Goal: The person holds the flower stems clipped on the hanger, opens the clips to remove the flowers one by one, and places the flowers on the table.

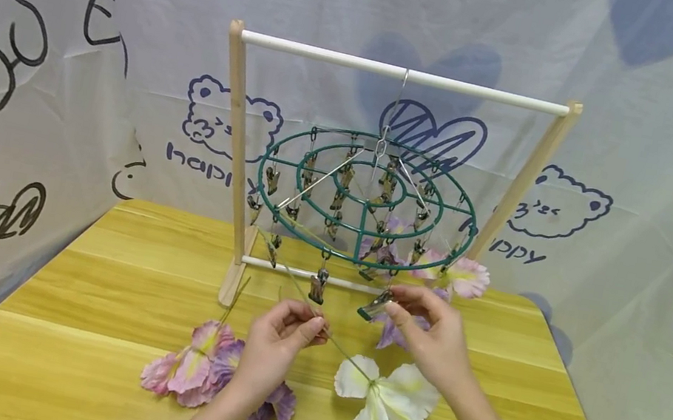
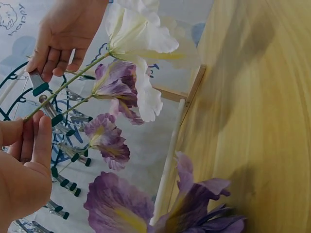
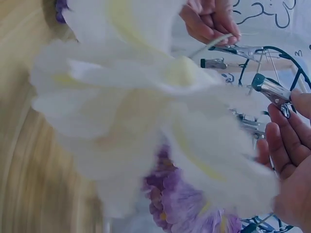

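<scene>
On the left of the wooden tabletop (image 1: pixel 55 310) lies a pink flower (image 1: pixel 192 368), a purple flower (image 1: pixel 278 404) just beside it; next, the left hand (image 1: pixel 278 346) has its fingers pinched round the thin green stem (image 1: pixel 348 355) of a white flower (image 1: pixel 386 406), whose blossom points rightward; above, a round green clip hanger (image 1: pixel 362 232) hangs from a white rail (image 1: pixel 479 91); farther right, the right hand (image 1: pixel 432 336) pinches a green-tipped metal clip (image 1: pixel 376 306) between thumb and fingers.
</scene>
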### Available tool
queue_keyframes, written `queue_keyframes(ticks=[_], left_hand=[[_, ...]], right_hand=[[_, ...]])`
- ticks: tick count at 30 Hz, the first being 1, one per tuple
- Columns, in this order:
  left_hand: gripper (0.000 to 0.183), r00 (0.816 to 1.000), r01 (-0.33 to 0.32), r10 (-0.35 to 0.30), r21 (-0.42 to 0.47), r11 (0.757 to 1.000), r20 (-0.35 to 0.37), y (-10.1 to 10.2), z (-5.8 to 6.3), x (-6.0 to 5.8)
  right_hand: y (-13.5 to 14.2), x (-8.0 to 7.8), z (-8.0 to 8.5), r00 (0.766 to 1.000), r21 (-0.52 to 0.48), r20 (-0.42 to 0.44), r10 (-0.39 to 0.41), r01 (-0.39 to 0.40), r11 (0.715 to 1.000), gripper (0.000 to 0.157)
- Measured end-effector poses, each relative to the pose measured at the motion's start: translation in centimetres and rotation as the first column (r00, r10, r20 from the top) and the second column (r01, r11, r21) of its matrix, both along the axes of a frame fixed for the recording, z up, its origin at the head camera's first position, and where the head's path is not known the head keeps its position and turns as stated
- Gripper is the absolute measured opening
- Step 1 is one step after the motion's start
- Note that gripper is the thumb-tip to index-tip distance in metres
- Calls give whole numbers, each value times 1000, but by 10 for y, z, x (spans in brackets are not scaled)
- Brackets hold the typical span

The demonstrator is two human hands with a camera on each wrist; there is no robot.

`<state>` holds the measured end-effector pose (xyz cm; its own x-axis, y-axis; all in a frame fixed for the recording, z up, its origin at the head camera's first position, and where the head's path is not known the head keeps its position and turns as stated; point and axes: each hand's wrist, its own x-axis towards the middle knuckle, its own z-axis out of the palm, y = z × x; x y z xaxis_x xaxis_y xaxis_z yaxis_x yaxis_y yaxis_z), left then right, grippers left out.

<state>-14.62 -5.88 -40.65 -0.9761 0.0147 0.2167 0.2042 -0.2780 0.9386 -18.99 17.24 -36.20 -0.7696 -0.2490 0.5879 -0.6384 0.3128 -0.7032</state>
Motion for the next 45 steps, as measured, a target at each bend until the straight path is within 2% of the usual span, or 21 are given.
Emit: queue_keyframes(ticks=[10,15,19,29,36,41,45], left_hand=[[17,994,58,-54,-37,998,94,1,-4,-4],[16,990,55,-43,-89,995,135,-6,0,-12],[15,988,71,-55,-116,991,141,-12,1,-17],[17,976,163,-124,-225,961,178,-17,-1,-27],[15,955,261,-202,-289,921,217,-25,9,-44],[17,924,349,-260,-343,872,279,-29,21,-56],[19,897,411,-297,-368,834,329,-29,24,-67]], right_hand=[[7,-2,5,999,-6,41,-15,15,1000,22],[8,-2,7,998,-29,58,-8,9,1000,22],[9,-1,7,998,-40,63,-5,7,999,22],[10,0,7,997,-29,71,-21,23,999,21],[11,-1,7,997,-20,64,-37,38,999,19],[12,0,6,997,-21,66,-30,31,999,20],[12,0,5,997,-29,76,-19,21,999,20]])
